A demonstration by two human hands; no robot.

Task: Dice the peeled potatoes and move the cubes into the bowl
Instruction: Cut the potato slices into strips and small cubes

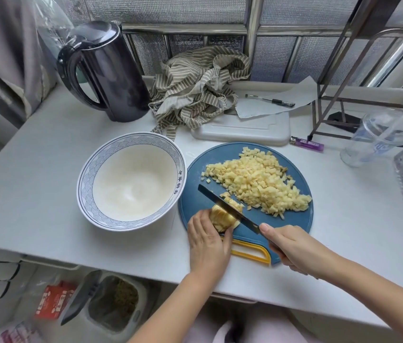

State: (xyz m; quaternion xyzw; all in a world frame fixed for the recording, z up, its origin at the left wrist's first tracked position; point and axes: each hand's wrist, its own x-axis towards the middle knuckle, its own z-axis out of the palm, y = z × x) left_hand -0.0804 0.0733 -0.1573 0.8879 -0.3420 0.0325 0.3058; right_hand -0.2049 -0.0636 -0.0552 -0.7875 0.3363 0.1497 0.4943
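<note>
Nearest, the table's (47,144) front edge runs just behind both wrists, and the board's (195,201) yellow handle lies close to it, between the hands. There is little room to draw back there.

The left hand (207,241) curls its fingers over the last potato piece (222,217), pinning it to the near rim of the board. The right hand (292,246) is wrapped round the knife (227,206) handle, thumb laid along the top. The blade slants away to the left and rests against the piece, just ahead of the left fingertips.

Beyond the right hand, a broad heap of cubes (257,181) covers the far and right parts of the board. Some cubes sit near the board's right rim, so a careless sweep could push them off.

Just left of the left hand stands the bowl (84,179), its rim close against the board; whether they touch I cannot tell. It holds nothing.

By my reading, dicing is nearly finished: only this one piece remains, already partly cut. The whole transfer is still to do. The bowl's rim rises above the board, so the cubes will need lifting or tipping over it. Bare table lies right of the right hand.

Farther off, a cloth (195,90), tray (242,132) and lighter (306,144) crowd the board's far side. A kettle (111,75) stands beyond the bowl.
</note>
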